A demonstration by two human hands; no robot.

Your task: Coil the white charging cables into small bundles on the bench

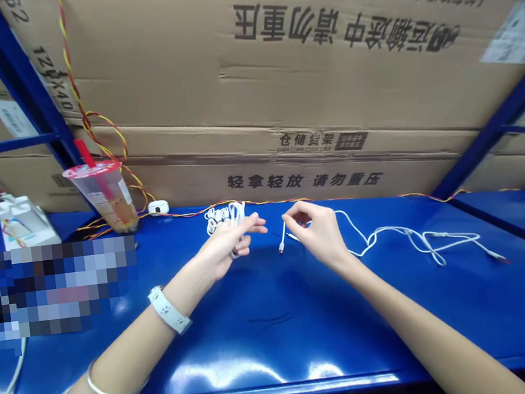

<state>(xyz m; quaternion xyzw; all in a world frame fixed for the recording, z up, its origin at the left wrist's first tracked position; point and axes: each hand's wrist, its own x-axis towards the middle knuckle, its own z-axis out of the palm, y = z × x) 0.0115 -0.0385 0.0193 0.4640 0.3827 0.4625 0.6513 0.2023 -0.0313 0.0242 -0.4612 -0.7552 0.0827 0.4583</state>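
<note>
My left hand point(230, 244) grips a coiled bundle of thin white cable point(227, 217), which rises above its fingers. A white wrist band point(170, 310) and a thin silver bangle point(108, 385) sit on my left arm. My right hand point(318, 233) pinches a thin white cable point(390, 233) between thumb and fingertips. A small white plug point(281, 240) hangs from that pinch towards my left hand, a short gap between them. The rest of this cable lies in loose loops on the blue bench, running off to the right.
A plastic cup point(104, 196) with a red straw stands on the blue metal workbench point(279, 347). Twisted red-yellow wire point(93, 121) runs along its back edge, near a small white device point(158, 207). Large cardboard boxes point(279, 94) stand behind, between blue shelf uprights point(17, 86). A pixelated patch hides the bench's left.
</note>
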